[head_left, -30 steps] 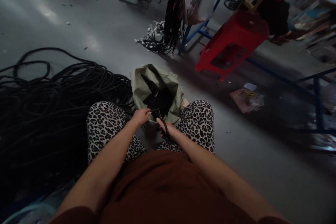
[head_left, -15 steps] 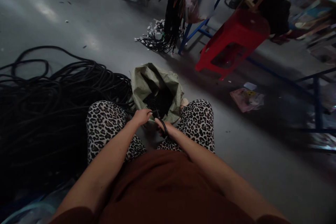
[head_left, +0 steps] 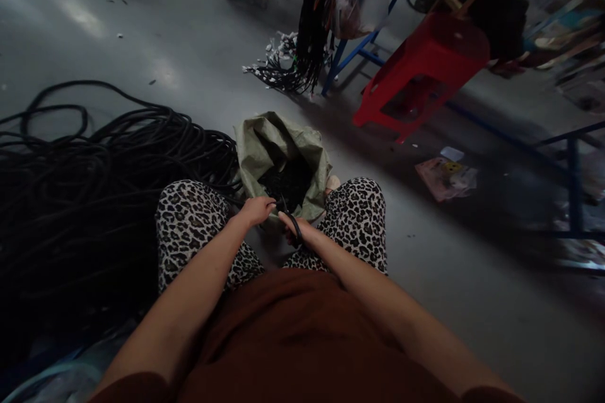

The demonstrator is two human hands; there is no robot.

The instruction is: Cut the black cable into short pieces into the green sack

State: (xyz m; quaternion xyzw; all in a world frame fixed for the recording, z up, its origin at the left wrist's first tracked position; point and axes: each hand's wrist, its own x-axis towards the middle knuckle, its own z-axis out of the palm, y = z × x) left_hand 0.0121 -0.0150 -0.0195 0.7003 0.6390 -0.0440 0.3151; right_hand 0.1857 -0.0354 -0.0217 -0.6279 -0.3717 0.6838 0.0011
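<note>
My left hand (head_left: 258,210) is closed on a black cable, whose short end sticks out past the fingertips over the near rim of an open green woven sack (head_left: 252,160). My right hand (head_left: 297,228) grips a pair of scissors (head_left: 297,227) by its black handles, the blades pointing up and left beside the cable end. Dark scraps (head_left: 288,182) fill the bottom of the sack, too dim to make out singly. The sack stands on the floor between my knees.
A large heap of black cable (head_left: 142,145) spreads over the floor at left. Ahead, a bundle of black wires with white ends (head_left: 307,44) hangs by a blue frame (head_left: 338,66). A red stool (head_left: 416,75) and a plastic packet (head_left: 444,177) are at right.
Both hands keep nearly the same place over the sack's near rim. The cable end in the left hand points slightly more toward the scissors; the view shifts very slightly.
</note>
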